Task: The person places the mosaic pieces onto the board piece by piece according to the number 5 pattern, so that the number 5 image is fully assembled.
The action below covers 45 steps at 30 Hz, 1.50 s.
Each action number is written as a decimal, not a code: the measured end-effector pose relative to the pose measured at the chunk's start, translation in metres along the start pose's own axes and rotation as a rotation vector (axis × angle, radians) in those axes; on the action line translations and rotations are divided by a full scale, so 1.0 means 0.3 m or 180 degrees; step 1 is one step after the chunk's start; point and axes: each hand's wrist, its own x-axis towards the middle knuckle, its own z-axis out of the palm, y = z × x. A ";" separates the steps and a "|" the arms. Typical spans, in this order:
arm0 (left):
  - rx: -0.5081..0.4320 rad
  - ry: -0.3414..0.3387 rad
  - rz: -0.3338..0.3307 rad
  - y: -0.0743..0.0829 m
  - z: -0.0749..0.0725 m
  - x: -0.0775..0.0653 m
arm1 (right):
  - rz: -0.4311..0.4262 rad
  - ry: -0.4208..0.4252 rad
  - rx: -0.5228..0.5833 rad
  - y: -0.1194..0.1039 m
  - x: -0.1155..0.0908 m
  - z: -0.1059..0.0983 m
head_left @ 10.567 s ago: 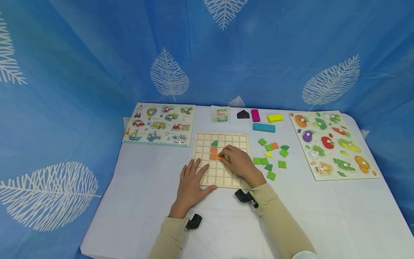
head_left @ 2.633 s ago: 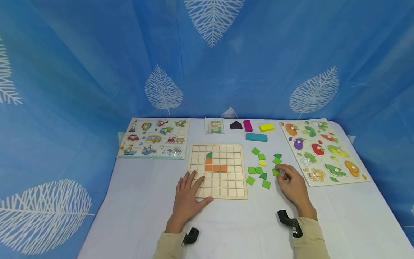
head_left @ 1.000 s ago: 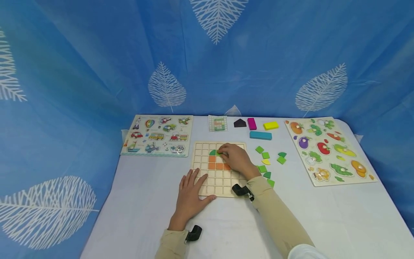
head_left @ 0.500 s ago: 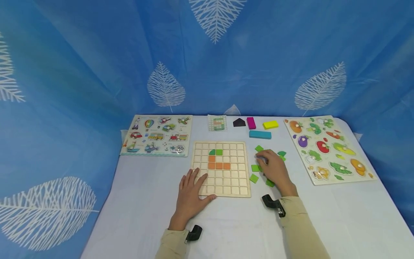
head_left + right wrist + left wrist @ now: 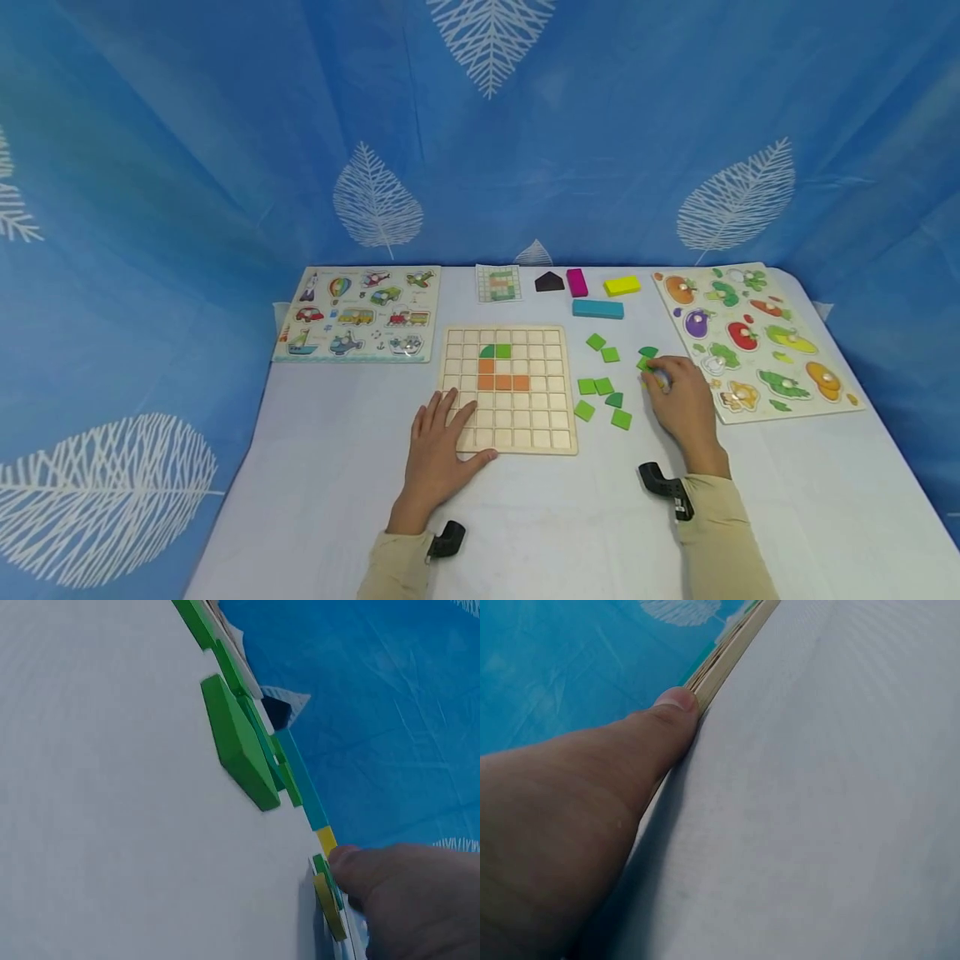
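Green square (image 5: 503, 352) newly seated mid-frame on board (image 5: 521, 419), extending row. Yellow piece (image 5: 330, 907) shifted right, at curled right hand (image 5: 681, 408); grip unclear. Left hand (image 5: 435, 458) spread on board, grips nothing.

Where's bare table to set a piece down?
In the head view, bare tablecloth lies between the left sleeve and right sleeve, below the grid board; left of the left hand, below the vehicle puzzle; and right of the right sleeve, below the vegetable puzzle. Crowded: between grid board and vegetable puzzle (green tiles, right hand).
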 end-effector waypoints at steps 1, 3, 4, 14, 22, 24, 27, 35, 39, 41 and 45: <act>0.0010 0.0006 0.0001 -0.001 0.001 -0.001 | 0.0009 -0.0023 -0.0060 0.000 0.001 0.002; 0.0010 0.0000 -0.0001 0.000 -0.001 -0.002 | 0.0016 -0.0033 -0.0170 -0.003 0.003 0.007; 0.0008 0.0001 -0.0001 0.000 -0.002 -0.002 | 0.0024 -0.0031 -0.0213 -0.006 0.005 0.009; 0.0025 -0.0001 -0.0019 -0.001 -0.001 -0.001 | -0.0011 -0.0145 -0.0279 -0.036 0.010 0.042; -0.0051 -0.0006 -0.0029 0.000 0.002 0.000 | -0.0013 -0.0207 -0.0336 -0.076 0.021 0.054; -0.0045 -0.0010 -0.0022 -0.001 0.002 0.001 | -0.0051 -0.0209 -0.0306 -0.086 0.028 0.054; 0.0022 0.0008 -0.0008 -0.004 0.005 0.002 | -0.0152 -0.0272 -0.0210 -0.119 0.044 0.056; -0.0026 -0.0018 -0.0038 -0.005 0.000 -0.002 | -0.0750 -0.0876 -0.0039 -0.294 0.108 0.118; -0.0009 -0.0034 -0.0051 -0.002 -0.002 -0.003 | -0.1077 -0.1092 -0.0022 -0.381 0.133 0.174; 0.0029 -0.0025 -0.0042 -0.003 -0.002 -0.002 | -0.1212 -0.1145 -0.0035 -0.414 0.145 0.202; 0.0071 -0.0002 -0.0015 -0.004 -0.002 0.001 | -0.1387 -0.1193 -0.0135 -0.453 0.165 0.250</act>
